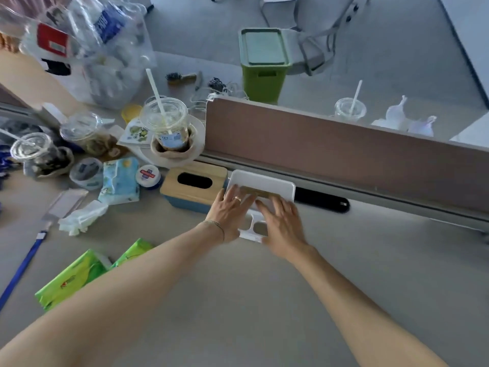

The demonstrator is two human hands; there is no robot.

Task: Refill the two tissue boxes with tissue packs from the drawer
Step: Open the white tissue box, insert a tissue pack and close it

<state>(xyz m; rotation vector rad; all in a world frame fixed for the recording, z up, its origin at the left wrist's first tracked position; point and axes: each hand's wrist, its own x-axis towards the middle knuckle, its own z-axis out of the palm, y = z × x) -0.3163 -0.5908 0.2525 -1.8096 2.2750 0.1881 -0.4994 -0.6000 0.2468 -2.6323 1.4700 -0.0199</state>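
Head view. The white tissue box (pixel 264 185) lies on the grey desk (pixel 238 300), against the base of the brown partition (pixel 330 147). Its long axis runs left to right along the partition, dropping slightly toward the right, and its open side faces up; something tan shows inside. The left hand (pixel 229 210) lies over the box's near-left corner with fingers spread, and the right hand (pixel 281 226) is pressed flat on a white panel with oval cut-outs (pixel 254 227) at the box's near edge. Neither hand is closed into a fist; whether they actually grip the panel cannot be told.

Just left of it, touching or nearly so, stands the second tissue box (pixel 193 188), blue with a wooden lid, its dark oval slot facing up and its long axis in line with the first. Two green tissue packs (pixel 79 276) lie near the left forearm, long axes diagonal; their red label is too blurred to read. A light-blue printed pack (pixel 120 181) lies farther left, its text also illegible. The black bar (pixel 321 200) right of the white box cannot be identified.
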